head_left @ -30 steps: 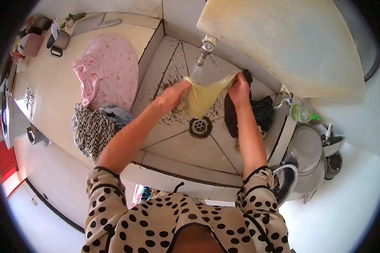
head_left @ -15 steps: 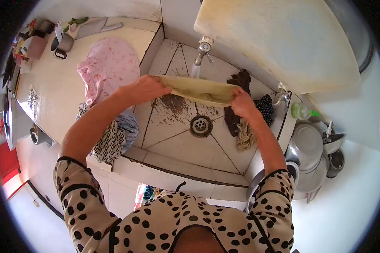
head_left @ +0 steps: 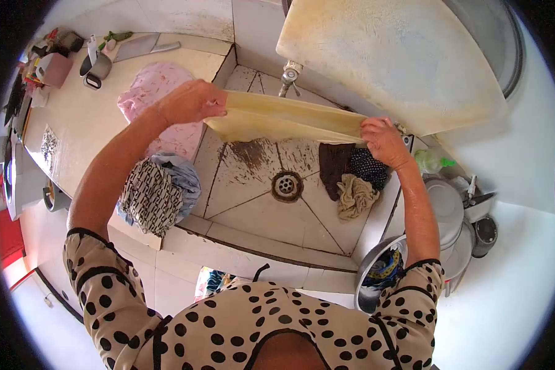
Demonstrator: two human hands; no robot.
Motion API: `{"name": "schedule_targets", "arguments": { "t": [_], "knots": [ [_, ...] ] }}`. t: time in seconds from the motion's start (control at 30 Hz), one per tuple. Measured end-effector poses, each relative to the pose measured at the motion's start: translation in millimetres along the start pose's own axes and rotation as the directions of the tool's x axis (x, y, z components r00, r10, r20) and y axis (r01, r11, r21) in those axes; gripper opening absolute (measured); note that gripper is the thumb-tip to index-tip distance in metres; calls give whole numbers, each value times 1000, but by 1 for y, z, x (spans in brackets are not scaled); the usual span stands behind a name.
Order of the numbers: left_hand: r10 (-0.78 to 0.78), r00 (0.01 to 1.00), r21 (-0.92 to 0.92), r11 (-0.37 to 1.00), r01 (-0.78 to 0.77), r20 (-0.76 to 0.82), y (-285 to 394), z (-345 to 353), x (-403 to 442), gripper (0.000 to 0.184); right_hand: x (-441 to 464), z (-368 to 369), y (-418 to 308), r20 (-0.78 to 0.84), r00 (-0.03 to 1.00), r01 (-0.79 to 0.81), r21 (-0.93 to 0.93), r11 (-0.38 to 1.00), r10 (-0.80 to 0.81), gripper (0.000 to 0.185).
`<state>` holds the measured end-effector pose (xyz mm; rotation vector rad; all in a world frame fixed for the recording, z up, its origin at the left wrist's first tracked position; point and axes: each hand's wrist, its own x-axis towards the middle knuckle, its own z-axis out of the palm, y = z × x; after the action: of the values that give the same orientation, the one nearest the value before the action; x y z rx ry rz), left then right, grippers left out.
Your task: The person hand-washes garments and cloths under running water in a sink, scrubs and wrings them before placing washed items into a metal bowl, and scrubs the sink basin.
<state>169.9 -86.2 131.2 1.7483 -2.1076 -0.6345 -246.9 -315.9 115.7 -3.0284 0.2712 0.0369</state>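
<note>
A pale yellow cloth [head_left: 283,117] is stretched sideways above the tiled sink [head_left: 253,206], pulled nearly taut. My left hand [head_left: 197,102] is closed on its left end, and my right hand [head_left: 383,142] grips the right end. Behind the cloth stands a metal tap [head_left: 290,75], its lower part hidden. Below my right hand lie a dark brown cloth [head_left: 333,169], a dark dotted cloth [head_left: 369,166] and a crumpled beige cloth [head_left: 356,196]. Beyond my left forearm, a pink cloth [head_left: 157,83] is spread on the counter.
A black-and-white patterned cloth [head_left: 149,194] and a light blue one [head_left: 188,177] lie at the sink's left edge. A cleaver [head_left: 137,47] and metal mug [head_left: 97,66] sit on the counter [head_left: 74,142]. A metal basin [head_left: 365,277] holding dark cloths stands by my right arm.
My hands have moved farther apart, and the yellow cloth is drawn out wider and higher in view. The metal basin at the right shows more now.
</note>
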Motion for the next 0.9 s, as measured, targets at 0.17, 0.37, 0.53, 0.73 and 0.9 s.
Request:
{"name": "schedule_targets", "arguments": {
  "t": [0.17,0.37,0.53,0.73,0.9],
  "knots": [
    [-74,995,-103,991,80,63,1,-25,11,21,3,-23,-3,-90,996,-2,178,984,18,4],
    [-243,959,-330,902,279,148,-21,-41,14,26,-2,-68,-34,-70,973,-124,646,753,220,15],
    [-310,949,-627,729,275,56,-30,-30,14,33,-24,-85,-34,148,842,-334,898,286,518,39],
    [-358,925,-757,568,323,126,-21,-26,23,28,-27,-80,-27,101,886,-150,986,75,452,40],
    [-321,947,-670,702,241,5,-36,-29,32,25,-32,-76,-11,109,892,-173,979,109,438,34]
  ]
}}
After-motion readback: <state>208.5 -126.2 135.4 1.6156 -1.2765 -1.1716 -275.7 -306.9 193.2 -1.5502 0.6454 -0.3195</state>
